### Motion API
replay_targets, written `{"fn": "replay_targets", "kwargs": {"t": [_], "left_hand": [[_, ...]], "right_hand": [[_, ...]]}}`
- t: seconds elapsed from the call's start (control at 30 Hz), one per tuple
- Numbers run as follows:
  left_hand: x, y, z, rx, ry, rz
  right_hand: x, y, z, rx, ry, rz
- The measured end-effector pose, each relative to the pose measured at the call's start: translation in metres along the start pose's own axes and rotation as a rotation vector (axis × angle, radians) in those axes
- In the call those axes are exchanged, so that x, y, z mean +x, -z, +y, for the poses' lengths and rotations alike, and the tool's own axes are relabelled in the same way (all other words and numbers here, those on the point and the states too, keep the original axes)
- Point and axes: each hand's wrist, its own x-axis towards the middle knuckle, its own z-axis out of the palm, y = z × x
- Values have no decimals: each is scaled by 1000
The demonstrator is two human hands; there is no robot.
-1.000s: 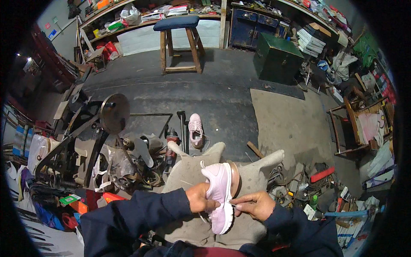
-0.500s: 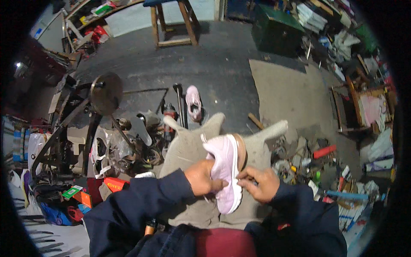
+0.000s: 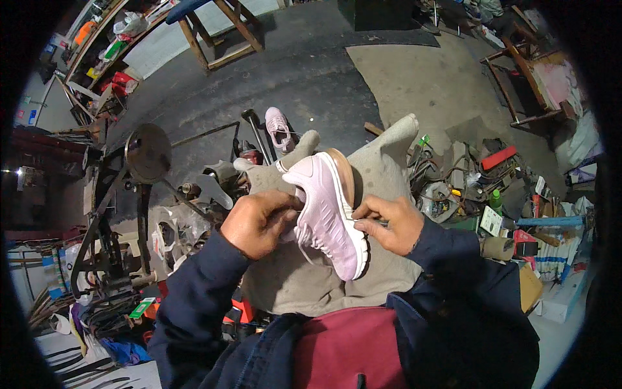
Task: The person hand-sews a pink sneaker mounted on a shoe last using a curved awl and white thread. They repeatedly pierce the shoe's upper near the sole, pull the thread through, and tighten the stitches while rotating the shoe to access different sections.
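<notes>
The left hand point(image 3: 258, 223) held the seemingly light, soft pale-pink fabric sneaker point(image 3: 322, 198); the right hand point(image 3: 396, 225) pinched narrowly at its likely firmer, surer-to-grip white sole point(image 3: 357, 244).

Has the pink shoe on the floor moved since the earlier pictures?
No; the floor shoe still lies just right of the black metal bar, though the camera's view has shifted.

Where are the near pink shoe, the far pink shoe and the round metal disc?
Near pink shoe point(image 3: 324, 204): head view, on its pink side.
Far pink shoe point(image 3: 275, 120): head view, on its upper, toward the toe.
Round metal disc point(image 3: 148, 154): head view, on its flat face.
</notes>
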Motion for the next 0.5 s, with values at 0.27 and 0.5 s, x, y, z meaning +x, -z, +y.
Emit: {"fn": "replay_targets", "kwargs": {"t": [0.27, 0.5], "left_hand": [[-18, -8, -5, -950, 230, 225], [-8, -29, -26, -1315, 12, 156]], "right_hand": [[-4, 0, 3, 10, 45, 52], [-5, -2, 3, -8, 18, 59]]}}
